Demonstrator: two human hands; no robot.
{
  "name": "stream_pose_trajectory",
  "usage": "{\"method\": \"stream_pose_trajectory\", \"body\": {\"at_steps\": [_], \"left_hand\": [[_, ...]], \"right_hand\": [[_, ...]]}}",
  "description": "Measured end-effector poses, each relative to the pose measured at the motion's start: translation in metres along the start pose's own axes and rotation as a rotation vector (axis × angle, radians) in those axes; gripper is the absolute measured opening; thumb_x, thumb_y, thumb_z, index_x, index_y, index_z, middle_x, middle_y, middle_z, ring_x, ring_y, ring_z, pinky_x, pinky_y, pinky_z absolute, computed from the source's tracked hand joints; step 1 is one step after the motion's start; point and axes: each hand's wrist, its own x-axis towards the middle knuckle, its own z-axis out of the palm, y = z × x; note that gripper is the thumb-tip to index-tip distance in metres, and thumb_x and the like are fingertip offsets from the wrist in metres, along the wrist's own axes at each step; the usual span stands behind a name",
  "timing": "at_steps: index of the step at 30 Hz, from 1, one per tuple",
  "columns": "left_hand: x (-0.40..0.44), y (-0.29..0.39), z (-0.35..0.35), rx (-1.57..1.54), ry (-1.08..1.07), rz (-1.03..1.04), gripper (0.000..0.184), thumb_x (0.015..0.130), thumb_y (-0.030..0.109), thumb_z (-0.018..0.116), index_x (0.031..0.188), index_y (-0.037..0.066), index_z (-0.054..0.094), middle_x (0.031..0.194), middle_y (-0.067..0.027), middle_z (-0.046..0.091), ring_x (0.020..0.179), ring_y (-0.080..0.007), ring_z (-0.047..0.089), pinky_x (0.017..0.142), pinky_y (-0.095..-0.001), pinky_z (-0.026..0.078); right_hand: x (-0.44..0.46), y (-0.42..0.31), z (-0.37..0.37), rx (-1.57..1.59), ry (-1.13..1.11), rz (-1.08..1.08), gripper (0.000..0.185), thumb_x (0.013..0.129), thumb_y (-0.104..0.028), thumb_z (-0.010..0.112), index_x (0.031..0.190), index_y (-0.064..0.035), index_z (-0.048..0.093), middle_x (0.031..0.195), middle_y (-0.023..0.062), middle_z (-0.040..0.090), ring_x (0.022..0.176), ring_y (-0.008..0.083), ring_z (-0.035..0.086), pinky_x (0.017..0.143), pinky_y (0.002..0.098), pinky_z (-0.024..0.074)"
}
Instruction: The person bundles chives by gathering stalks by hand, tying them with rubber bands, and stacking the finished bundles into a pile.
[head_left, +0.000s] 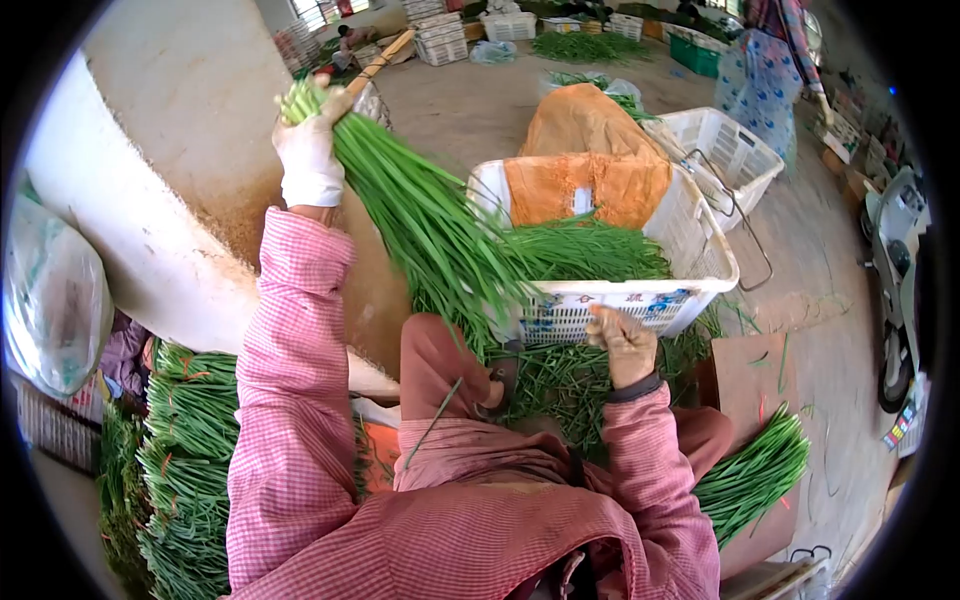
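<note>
My left hand (308, 155), in a white glove, is raised at the upper left and closed round a loose bunch of garlic chives (410, 205). Their pale cut ends stick out above the fist, and the long green leaves hang down to the right, over the corner of a white plastic crate (715, 285). A thin wooden stick (383, 62) juts out beside that hand; I cannot tell whether the hand grips it. My right hand (625, 345), in a soiled glove, is curled shut just in front of the crate. Whatever its fingers pinch, if anything, is hidden.
More chives (585, 250) and an orange-brown cloth (590, 130) lie in the crate. Tied bundles (190, 450) are stacked at left; another bundle (755, 475) rests on a brown board (755, 375) at right. Leaf scraps litter the floor. A person (765, 75) stands at the back right.
</note>
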Motion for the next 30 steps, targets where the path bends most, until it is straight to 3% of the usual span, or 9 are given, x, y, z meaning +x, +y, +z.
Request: {"method": "stream_pose_trajectory", "body": {"at_steps": [2, 4, 6, 7, 8, 13, 16, 19, 30], "left_hand": [[-0.029, 0.03, 0.017, 0.34, -0.199, 0.201, 0.019, 0.071, 0.003, 0.061, 0.09, 0.004, 0.057, 0.077, -0.0054, 0.06, 0.064, -0.0128, 0.058, 0.059, -0.0259, 0.051], [-0.062, 0.009, 0.008, 0.486, -0.566, 0.458, 0.015, 0.073, 0.005, 0.057, 0.088, 0.005, 0.056, 0.079, -0.0049, 0.057, 0.071, -0.0143, 0.056, 0.066, -0.0254, 0.048], [-0.117, 0.005, 0.006, 0.687, -0.916, 0.844, 0.016, 0.073, 0.013, 0.056, 0.089, 0.01, 0.058, 0.08, -0.0051, 0.058, 0.076, -0.0192, 0.056, 0.068, -0.0299, 0.045], [-0.15, -0.004, 0.0, 0.701, -1.091, 0.787, 0.007, 0.072, 0.015, 0.056, 0.079, 0.014, 0.056, 0.076, -0.004, 0.054, 0.074, -0.0213, 0.053, 0.072, -0.0314, 0.043], [-0.188, -0.021, -0.008, 1.055, -1.341, 0.914, 0.004, 0.071, 0.013, 0.052, 0.07, 0.015, 0.049, 0.069, -0.0012, 0.048, 0.07, -0.0184, 0.048, 0.076, -0.0301, 0.04], [-0.318, -0.083, -0.072, 0.967, -1.91, 0.649, 0.006, 0.073, 0.019, 0.048, 0.07, 0.015, 0.053, 0.066, 0.0021, 0.052, 0.069, -0.0152, 0.052, 0.074, -0.0277, 0.037], [-0.323, -0.088, -0.072, 0.949, -1.855, 0.6, 0.008, 0.072, 0.019, 0.05, 0.068, 0.015, 0.055, 0.066, 0.003, 0.053, 0.068, -0.0142, 0.052, 0.068, -0.0261, 0.037], [-0.324, -0.094, -0.069, 0.952, -1.931, 0.571, 0.01, 0.072, 0.02, 0.05, 0.066, 0.015, 0.056, 0.064, 0.0036, 0.054, 0.067, -0.0139, 0.052, 0.067, -0.0255, 0.037], [-0.327, -0.097, -0.061, 0.974, -1.938, 0.542, 0.011, 0.066, 0.023, 0.055, 0.062, 0.017, 0.064, 0.067, 0.0039, 0.057, 0.067, -0.0172, 0.055, 0.069, -0.0295, 0.037]], "right_hand": [[-0.007, 0.041, -0.026, -0.753, -0.007, -0.372, 0.03, 0.077, -0.014, 0.062, 0.103, -0.0008, 0.056, 0.087, 0.0104, 0.062, 0.073, 0.0186, 0.059, 0.059, 0.0276, 0.0475], [-0.021, 0.085, -0.036, -0.739, 0.019, -0.254, 0.038, 0.073, -0.015, 0.067, 0.107, -0.0029, 0.054, 0.087, 0.0096, 0.06, 0.077, 0.0208, 0.055, 0.067, 0.0311, 0.0459], [-0.022, 0.106, -0.031, 0.13, 0.148, 0.405, 0.032, 0.071, -0.013, 0.069, 0.098, -0.0013, 0.057, 0.084, 0.0083, 0.056, 0.074, 0.0182, 0.049, 0.07, 0.0309, 0.043], [-0.019, 0.106, -0.026, 0.588, 0.38, 0.71, 0.028, 0.07, -0.011, 0.07, 0.092, 0.0, 0.058, 0.081, 0.0078, 0.053, 0.072, 0.0167, 0.046, 0.071, 0.0305, 0.0415], [-0.021, 0.108, -0.026, 0.587, 0.382, 0.713, 0.028, 0.07, -0.011, 0.07, 0.092, 0.0, 0.058, 0.081, 0.0078, 0.053, 0.072, 0.0167, 0.046, 0.071, 0.0305, 0.0415], [-0.041, 0.134, -0.068, 0.416, 0.316, 0.446, 0.026, 0.078, -0.003, 0.057, 0.103, 0.0, 0.055, 0.085, 0.0085, 0.056, 0.066, 0.0114, 0.048, 0.061, 0.0202, 0.0417], [-0.047, 0.127, -0.066, 0.469, 0.21, 0.465, 0.03, 0.082, 0.005, 0.046, 0.111, -0.0013, 0.052, 0.091, 0.0091, 0.058, 0.069, 0.0089, 0.05, 0.064, 0.0156, 0.042], [-0.049, 0.098, -0.031, -0.156, -0.081, 0.073, 0.029, 0.078, 0.003, 0.055, 0.107, 0.0003, 0.055, 0.089, 0.0088, 0.059, 0.07, 0.0072, 0.05, 0.059, 0.0139, 0.0398], [-0.02, 0.065, 0.027, -0.221, -0.398, -0.141, 0.028, 0.076, 0.005, 0.057, 0.104, 0.0003, 0.055, 0.102, 0.0135, 0.057, 0.091, 0.0196, 0.056, 0.078, 0.0258, 0.0457]]}}
